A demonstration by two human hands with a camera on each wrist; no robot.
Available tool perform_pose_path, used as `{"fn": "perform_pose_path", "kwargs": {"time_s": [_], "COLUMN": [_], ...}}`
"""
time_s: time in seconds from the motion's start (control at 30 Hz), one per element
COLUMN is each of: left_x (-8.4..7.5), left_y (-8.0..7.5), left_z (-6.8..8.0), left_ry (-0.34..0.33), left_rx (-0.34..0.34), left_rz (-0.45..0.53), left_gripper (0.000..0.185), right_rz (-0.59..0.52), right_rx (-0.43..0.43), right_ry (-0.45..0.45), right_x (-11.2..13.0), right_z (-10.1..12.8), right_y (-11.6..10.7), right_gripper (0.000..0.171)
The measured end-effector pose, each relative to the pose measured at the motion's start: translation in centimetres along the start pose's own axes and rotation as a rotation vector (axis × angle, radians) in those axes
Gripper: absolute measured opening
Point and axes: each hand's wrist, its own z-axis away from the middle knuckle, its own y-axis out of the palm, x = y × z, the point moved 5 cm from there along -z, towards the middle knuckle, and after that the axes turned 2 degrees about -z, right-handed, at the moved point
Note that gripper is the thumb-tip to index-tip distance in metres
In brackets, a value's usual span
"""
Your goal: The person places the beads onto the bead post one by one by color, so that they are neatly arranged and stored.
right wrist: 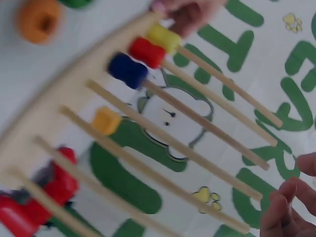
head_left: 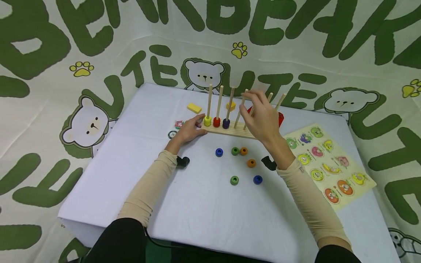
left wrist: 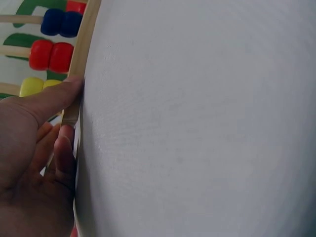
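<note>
A wooden peg stand (head_left: 230, 132) with a row of upright pegs is at the back of the table. Its three leftmost pegs carry yellow beads (head_left: 207, 121), red beads (head_left: 216, 122) and dark blue beads (head_left: 226, 124) at their bottoms; the other pegs are bare. My left hand (head_left: 190, 130) grips the stand's left end, thumb along the front edge. By the tops of the bare pegs, my right hand (head_left: 262, 118) hovers with loosely bent fingers and nothing between them. In the right wrist view its fingertips (right wrist: 277, 205) are close to a peg's tip.
In front of the stand lie loose beads: blue (head_left: 219, 152), green (head_left: 235, 151) and orange (head_left: 251, 163) among them. A fruit picture board (head_left: 329, 164) lies at the right. Behind the stand are a yellow block (head_left: 194, 107) and a red object (head_left: 280, 119).
</note>
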Motion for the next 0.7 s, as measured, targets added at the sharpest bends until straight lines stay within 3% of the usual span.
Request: {"fn": "perform_pose_path", "kwargs": {"time_s": [0.1,0.37,0.7], "left_x": [-0.1,-0.2,-0.2], "left_y": [0.1,-0.1,0.0], "left_z": [0.0,-0.1,-0.1], "left_ry": [0.0,-0.003,-0.004], "left_rx": [-0.001,0.001,0.005], "left_rz": [0.001,-0.006,-0.005], "left_gripper": [0.081,0.081,0.081], "right_rz": [0.002,0.076,0.095], "right_rx": [0.091,0.515,0.726], "right_ry": [0.021,0.14,0.185], "right_x": [-0.8,-4.1,-5.0], "right_z": [2.5,8.5,10.8], "right_y": [0.1,3.2,6.9], "right_gripper": [0.031,0.035,0.039]}}
